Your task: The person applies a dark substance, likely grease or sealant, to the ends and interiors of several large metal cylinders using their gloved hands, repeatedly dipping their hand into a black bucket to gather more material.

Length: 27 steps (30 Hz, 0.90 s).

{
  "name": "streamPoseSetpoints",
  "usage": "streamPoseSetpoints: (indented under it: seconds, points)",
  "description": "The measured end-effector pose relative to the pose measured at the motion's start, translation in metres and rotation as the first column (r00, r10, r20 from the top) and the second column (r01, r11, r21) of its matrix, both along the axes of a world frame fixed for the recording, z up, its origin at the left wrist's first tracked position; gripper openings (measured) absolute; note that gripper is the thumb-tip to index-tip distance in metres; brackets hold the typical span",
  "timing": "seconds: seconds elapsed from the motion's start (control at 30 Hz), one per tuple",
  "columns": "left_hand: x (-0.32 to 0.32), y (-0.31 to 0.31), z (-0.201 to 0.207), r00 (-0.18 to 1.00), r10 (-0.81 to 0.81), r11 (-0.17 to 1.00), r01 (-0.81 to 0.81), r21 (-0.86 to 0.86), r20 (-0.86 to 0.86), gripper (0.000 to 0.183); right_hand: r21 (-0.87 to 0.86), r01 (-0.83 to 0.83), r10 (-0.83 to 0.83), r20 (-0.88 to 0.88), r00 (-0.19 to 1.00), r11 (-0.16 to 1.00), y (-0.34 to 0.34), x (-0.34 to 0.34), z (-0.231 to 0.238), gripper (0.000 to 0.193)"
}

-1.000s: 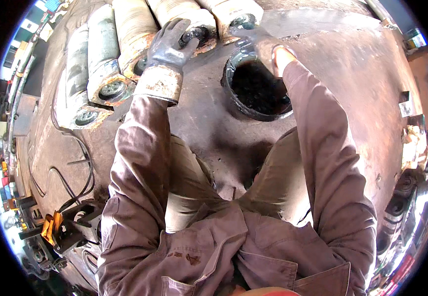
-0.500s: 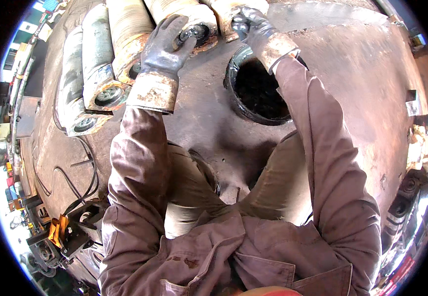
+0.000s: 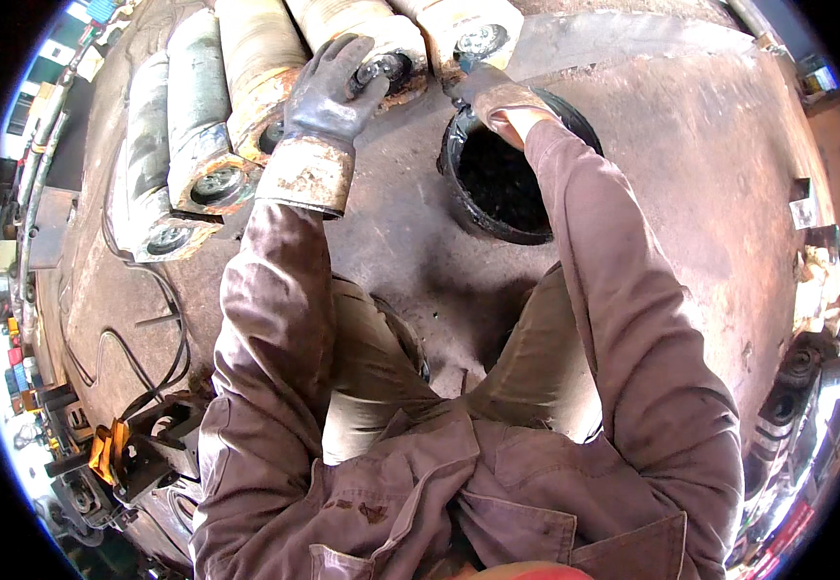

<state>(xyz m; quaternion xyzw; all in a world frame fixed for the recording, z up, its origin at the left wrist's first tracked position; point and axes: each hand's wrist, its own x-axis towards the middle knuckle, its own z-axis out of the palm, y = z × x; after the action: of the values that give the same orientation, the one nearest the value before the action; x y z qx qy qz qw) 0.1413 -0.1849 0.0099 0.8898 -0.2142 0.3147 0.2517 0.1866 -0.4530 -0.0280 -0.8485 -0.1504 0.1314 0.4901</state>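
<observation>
My gloved left hand (image 3: pixel 328 97) lies on the end of a rusty cylinder (image 3: pixel 396 34), its fingers stretched and its thumb apart beside the dark opening in the end face. My gloved right hand (image 3: pixel 499 95) is over the far rim of a black bucket (image 3: pixel 451 145), which has dark, lumpy matter inside. Its fingers are curled in; what they hold, if anything, is hidden. Just beyond them is the square end of the rightmost cylinder (image 3: pixel 492 39), with a pale round fitting showing in it.
More worn cylinders (image 3: pixel 192 97) lie side by side to the left, square ends toward me. A black cable (image 3: pixel 183 338) loops over the brown metal surface (image 3: pixel 671 174). Dark machine parts (image 3: pixel 154 449) stand at lower left, and others (image 3: pixel 792 387) at the right edge.
My right hand has drawn back from the rightmost cylinder's end face toward the bucket, uncovering the round fitting. My left hand stays on its cylinder.
</observation>
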Motion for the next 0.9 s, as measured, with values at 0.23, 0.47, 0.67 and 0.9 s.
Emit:
streamPoseSetpoints:
  seconds: [0.23,0.47,0.67,0.9]
  points:
    - [0.001,-0.003,-0.005,0.998,-0.025,1.0,0.026,0.007,-0.05,0.06,-0.31,0.003,0.029,0.096,0.995,0.951,-0.031,-0.006,-0.003,0.035]
    - [0.001,-0.001,-0.006,0.997,-0.045,0.999,0.045,-0.002,-0.057,0.061,-0.457,0.034,0.017,0.107,0.994,0.889,-0.072,-0.015,-0.001,0.036]
    - [0.002,0.004,-0.007,0.999,-0.036,0.999,0.037,0.029,-0.024,0.06,-0.438,0.101,-0.078,0.069,0.995,0.893,-0.093,-0.004,-0.01,0.037]
    - [-0.003,-0.001,-0.002,0.999,-0.012,0.999,0.013,0.031,-0.042,0.057,-0.309,0.181,-0.191,-0.001,0.982,0.934,-0.082,0.018,-0.035,0.038]
